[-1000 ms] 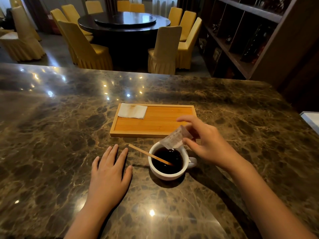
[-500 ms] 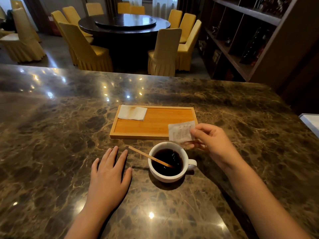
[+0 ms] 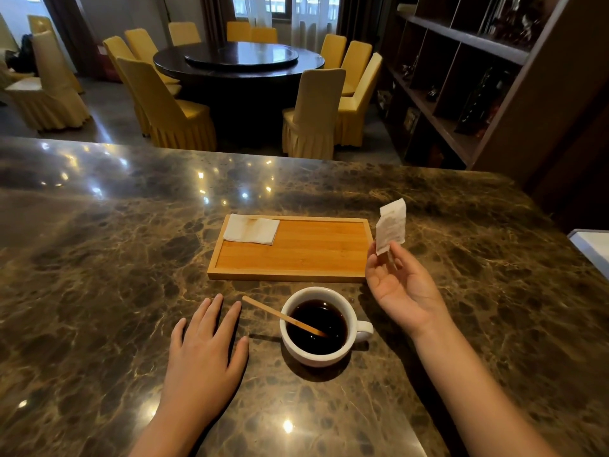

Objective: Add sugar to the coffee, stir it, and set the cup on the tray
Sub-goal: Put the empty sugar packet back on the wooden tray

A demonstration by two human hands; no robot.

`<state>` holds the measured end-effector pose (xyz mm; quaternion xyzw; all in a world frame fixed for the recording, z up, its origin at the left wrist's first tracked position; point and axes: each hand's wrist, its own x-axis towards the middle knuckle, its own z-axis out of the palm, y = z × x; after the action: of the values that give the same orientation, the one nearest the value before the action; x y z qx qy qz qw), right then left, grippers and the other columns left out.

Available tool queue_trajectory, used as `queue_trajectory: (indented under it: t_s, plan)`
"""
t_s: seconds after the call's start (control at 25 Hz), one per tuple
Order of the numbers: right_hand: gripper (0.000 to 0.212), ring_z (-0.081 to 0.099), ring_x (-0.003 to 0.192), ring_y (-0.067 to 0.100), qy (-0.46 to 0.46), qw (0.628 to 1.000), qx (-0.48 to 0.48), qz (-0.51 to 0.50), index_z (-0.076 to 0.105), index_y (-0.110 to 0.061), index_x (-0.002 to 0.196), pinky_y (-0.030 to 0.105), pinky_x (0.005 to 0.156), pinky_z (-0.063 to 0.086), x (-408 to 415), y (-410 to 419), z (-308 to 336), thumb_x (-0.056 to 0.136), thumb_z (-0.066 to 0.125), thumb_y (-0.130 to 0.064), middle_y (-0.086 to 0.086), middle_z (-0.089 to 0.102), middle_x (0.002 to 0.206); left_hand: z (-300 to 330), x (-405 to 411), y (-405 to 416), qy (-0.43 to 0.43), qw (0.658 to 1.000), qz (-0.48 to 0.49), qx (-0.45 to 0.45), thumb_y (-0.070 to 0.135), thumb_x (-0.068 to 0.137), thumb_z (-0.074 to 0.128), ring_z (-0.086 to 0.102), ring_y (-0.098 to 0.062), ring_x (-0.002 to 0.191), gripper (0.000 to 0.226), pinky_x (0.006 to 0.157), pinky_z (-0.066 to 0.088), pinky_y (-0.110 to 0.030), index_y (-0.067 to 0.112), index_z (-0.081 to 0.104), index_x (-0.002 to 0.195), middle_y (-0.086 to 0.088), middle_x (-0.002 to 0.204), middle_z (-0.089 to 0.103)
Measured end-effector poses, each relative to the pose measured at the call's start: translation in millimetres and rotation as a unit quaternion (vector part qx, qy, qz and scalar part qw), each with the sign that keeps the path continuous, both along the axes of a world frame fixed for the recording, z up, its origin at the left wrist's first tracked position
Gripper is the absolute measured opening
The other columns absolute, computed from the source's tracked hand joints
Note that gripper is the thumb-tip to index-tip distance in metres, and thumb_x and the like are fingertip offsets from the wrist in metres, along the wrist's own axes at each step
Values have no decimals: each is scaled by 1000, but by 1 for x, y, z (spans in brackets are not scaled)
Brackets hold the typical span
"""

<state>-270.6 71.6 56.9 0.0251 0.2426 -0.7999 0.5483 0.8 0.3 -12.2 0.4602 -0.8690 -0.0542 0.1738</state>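
A white cup (image 3: pixel 298 352) of dark coffee stands on the marble counter, handle to the right. A wooden stir stick (image 3: pixel 283 316) leans in it, its free end pointing left. Just behind the cup lies a wooden tray (image 3: pixel 296 252). My right hand (image 3: pixel 400 290) is raised to the right of the tray, palm up, pinching a white sugar packet (image 3: pixel 390 225) upright between thumb and fingers. My left hand (image 3: pixel 206 354) rests flat on the counter left of the cup, fingers apart, holding nothing.
A folded white napkin (image 3: pixel 252 229) sits on the tray's far left corner. A white object's edge (image 3: pixel 591 242) shows at the counter's right. Beyond the counter are a round dark table (image 3: pixel 240 59) with yellow chairs and a dark shelf unit (image 3: pixel 478 77).
My right hand has lifted the sugar packet away from above the cup, moving right and up, and turned palm up with the packet upright. My left hand stayed flat.
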Motion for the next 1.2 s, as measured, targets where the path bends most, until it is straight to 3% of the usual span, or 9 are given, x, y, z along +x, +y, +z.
queue_trajectory:
  t_s: [0.08, 0.2, 0.28, 0.36, 0.4, 0.48, 0.64, 0.8, 1.2]
  plan:
    - [61, 64, 76, 16, 38, 998, 17, -54, 63, -7, 96, 23, 56, 56, -2, -5, 7, 41, 90, -2, 12, 69, 86, 0, 0, 0, 1, 1000, 0, 1, 47, 83, 28, 26, -23, 129, 56, 101, 16, -50, 20, 42, 131, -12, 138, 38]
    - [13, 60, 81, 14, 206, 956, 103, -182, 59, -16, 84, 20, 64, 51, -10, -18, 7, 83, 63, -4, 5, 63, 93, 1, -1, 0, 1, 1000, 0, 0, 48, 83, 28, 25, -23, 129, 57, 101, 16, -50, 20, 42, 130, -12, 138, 38]
    - [16, 60, 81, 14, 415, 860, 179, -235, 58, -17, 76, 21, 65, 49, -19, -24, 2, 85, 62, -5, -1, 62, 86, 0, -1, -1, 5, 1000, 3, 4, 49, 83, 27, 24, -22, 129, 58, 101, 16, -50, 20, 41, 131, -11, 139, 38]
    - [14, 57, 72, 10, 615, 716, 227, -239, 58, -15, 74, 18, 64, 47, -28, -30, -9, 82, 64, -5, -6, 59, 75, 1, -1, 0, 5, 1000, 5, 6, 50, 83, 26, 23, -21, 129, 58, 101, 16, -50, 21, 41, 131, -11, 139, 37]
    - [14, 55, 68, 9, 678, 657, 239, -225, 58, -14, 74, 14, 63, 45, -32, -34, -15, 82, 64, -5, -6, 57, 71, 1, -1, 0, 4, 1000, 5, 5, 49, 83, 27, 24, -21, 129, 58, 101, 17, -50, 20, 42, 131, -11, 139, 38]
    - [14, 52, 66, 13, 744, 585, 252, -200, 58, -12, 72, 11, 58, 40, -36, -41, -25, 80, 64, -3, -2, 57, 70, 1, -1, 1, 5, 1000, 6, 2, 48, 83, 29, 27, -22, 127, 56, 100, 20, -51, 19, 45, 129, -11, 137, 41]
    - [9, 54, 73, 19, 778, 536, 276, -174, 59, -8, 74, 12, 58, 35, -42, -48, -39, 80, 64, -3, 9, 61, 78, 1, -1, 0, 1, 1000, 12, 5, 47, 82, 30, 30, -23, 126, 56, 98, 22, -52, 19, 47, 127, -11, 136, 43]
    - [10, 56, 96, 22, 848, 438, 285, -87, 71, -10, 89, 23, 77, 34, -50, -53, -46, 83, 67, -17, 7, 71, 97, 1, -1, 0, 0, 1000, 11, 0, 46, 82, 31, 31, -24, 126, 55, 97, 23, -52, 18, 48, 126, -12, 135, 44]
    - [21, 56, 100, 22, 866, 374, 330, -26, 71, -16, 93, 38, 89, 42, -46, -64, -29, 84, 65, -34, 3, 69, 104, -1, -1, 0, 0, 1000, 10, 1, 47, 83, 30, 28, -22, 127, 55, 99, 21, -51, 19, 45, 129, -11, 136, 42]
